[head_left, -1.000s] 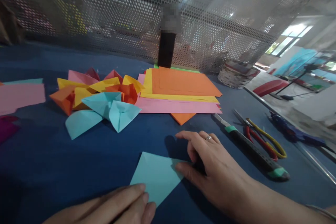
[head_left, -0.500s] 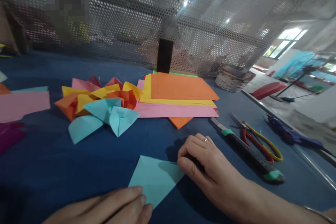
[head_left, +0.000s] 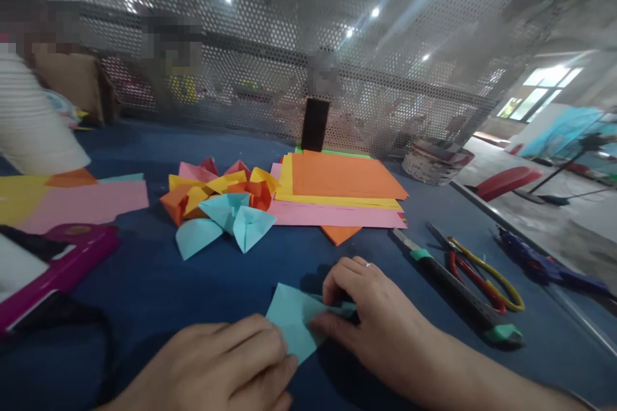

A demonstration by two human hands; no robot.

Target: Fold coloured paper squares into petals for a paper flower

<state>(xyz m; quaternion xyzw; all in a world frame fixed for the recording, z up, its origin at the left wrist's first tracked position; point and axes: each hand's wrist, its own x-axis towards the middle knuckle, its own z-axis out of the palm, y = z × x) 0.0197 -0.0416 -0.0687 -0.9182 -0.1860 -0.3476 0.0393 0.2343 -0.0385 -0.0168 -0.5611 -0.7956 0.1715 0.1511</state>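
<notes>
A small sheet of light blue paper (head_left: 292, 314) lies on the dark blue table between my hands. My left hand (head_left: 236, 359) is closed, its curled fingers gripping or pressing the sheet's lower left edge. At the right corner, my right hand (head_left: 369, 314) pinches the paper between thumb and forefinger, and that corner is lifted into a fold. A ring shows on one right-hand finger. Beyond my hands sit folded paper pieces (head_left: 234, 209) in light blue, orange, yellow and pink. Next to them is a stack of coloured paper (head_left: 344, 176) with an orange sheet on top.
On the right lie a utility knife (head_left: 453, 282), pliers (head_left: 482, 276) with red and yellow handles, and a dark blue tool (head_left: 544, 260). A purple glue gun (head_left: 72, 270) and stacked white cups (head_left: 38, 122) stand left. A perforated metal screen (head_left: 260, 64) runs behind.
My right thumb has moved inward over the sheet, raising its right corner. My left fingers have curled more at its edge. The view has shifted left, bringing the cups and glue gun into sight.
</notes>
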